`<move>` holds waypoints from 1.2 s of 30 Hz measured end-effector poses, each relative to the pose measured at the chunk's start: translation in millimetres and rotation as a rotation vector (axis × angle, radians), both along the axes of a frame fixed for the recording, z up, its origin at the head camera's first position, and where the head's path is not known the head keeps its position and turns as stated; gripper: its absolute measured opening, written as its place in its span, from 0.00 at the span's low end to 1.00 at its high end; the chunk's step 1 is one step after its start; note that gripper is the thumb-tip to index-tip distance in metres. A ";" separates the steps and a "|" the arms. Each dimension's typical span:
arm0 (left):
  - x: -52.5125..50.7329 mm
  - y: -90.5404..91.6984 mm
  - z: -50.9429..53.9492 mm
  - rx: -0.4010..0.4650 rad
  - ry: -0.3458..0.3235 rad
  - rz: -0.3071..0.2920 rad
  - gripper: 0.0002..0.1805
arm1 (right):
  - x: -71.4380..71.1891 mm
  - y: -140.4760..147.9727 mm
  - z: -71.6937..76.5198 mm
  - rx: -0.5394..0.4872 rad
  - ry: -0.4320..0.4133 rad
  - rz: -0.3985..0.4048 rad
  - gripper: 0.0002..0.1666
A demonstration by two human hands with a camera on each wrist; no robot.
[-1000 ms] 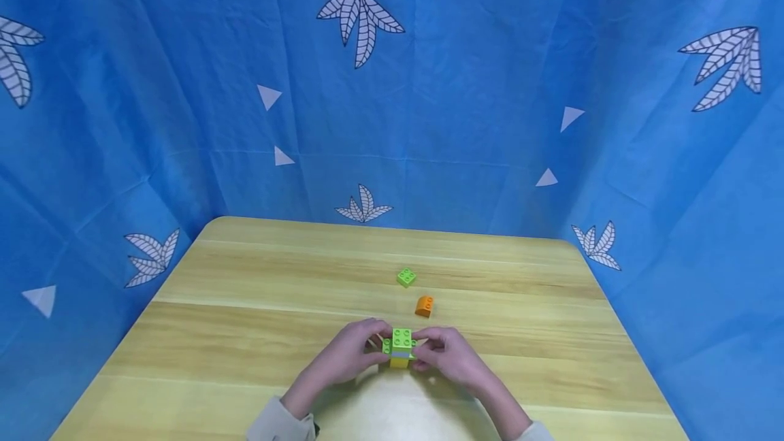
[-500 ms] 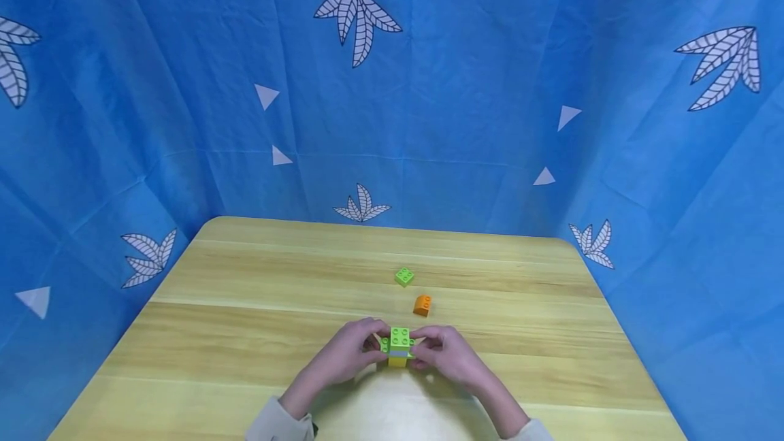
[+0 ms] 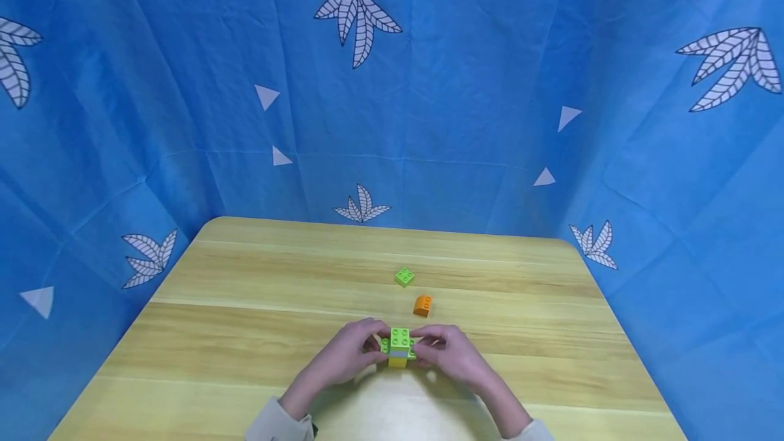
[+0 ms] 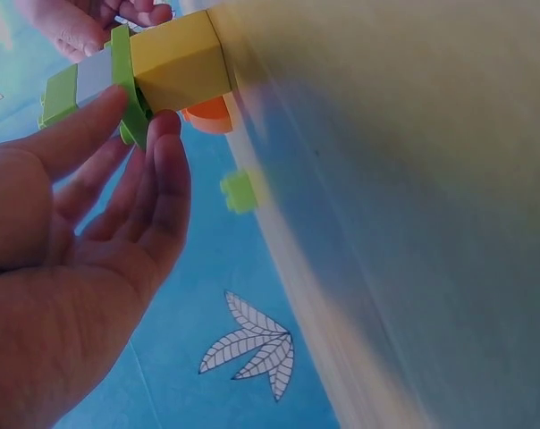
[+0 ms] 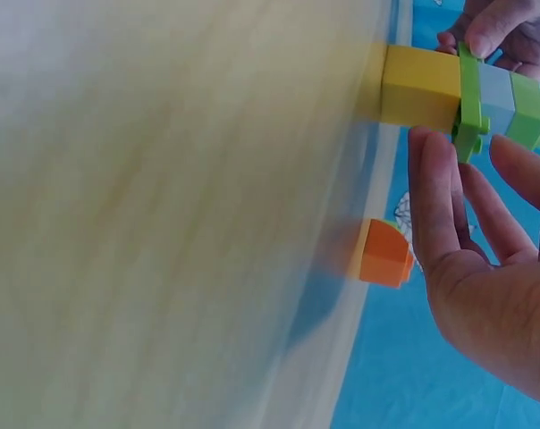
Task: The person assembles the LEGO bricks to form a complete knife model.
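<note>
At the frame's lower centre, the upright toy-brick stack (image 3: 399, 346) stands between left hand (image 3: 355, 351) and right hand (image 3: 452, 354), fingers (image 4: 170, 170) pinching opposite ends of its crosswise green brick (image 5: 469, 100).

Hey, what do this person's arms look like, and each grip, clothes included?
The left sleeve and right sleeve are pale grey. Something small and dark shows at the left cuff, too small to identify. The left grip and right grip are bare, without gloves.

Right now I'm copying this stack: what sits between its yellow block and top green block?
A thin green piece, then a grey block above it; both wrist views show this.
</note>
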State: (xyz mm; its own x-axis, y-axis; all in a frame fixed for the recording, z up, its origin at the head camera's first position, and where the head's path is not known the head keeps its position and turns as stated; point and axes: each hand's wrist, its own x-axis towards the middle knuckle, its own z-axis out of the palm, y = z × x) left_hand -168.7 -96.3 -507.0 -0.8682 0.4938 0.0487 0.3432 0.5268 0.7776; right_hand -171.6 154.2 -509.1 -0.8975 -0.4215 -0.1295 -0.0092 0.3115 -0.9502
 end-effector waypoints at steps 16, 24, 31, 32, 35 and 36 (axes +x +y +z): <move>0.4 1.9 -0.9 -0.004 -0.017 0.011 0.18 | -22.6 5.6 9.5 0.079 0.119 -0.135 0.18; 1.3 2.6 -0.2 0.006 -0.029 0.010 0.18 | -51.1 1.8 7.8 0.097 0.200 -0.279 0.18; 0.5 3.2 -1.3 -0.002 -0.022 0.008 0.18 | -84.9 -8.4 3.0 0.095 0.231 -0.317 0.21; 0.6 2.9 -1.3 -0.002 -0.019 0.007 0.18 | -88.8 -11.0 2.4 0.100 0.232 -0.314 0.21; 0.5 1.7 -1.0 -0.005 -0.011 0.007 0.18 | -101.0 -18.8 -2.3 0.127 0.244 -0.303 0.22; 0.5 1.3 -0.7 -0.006 -0.009 0.007 0.18 | -104.6 -21.3 -3.9 0.136 0.244 -0.301 0.22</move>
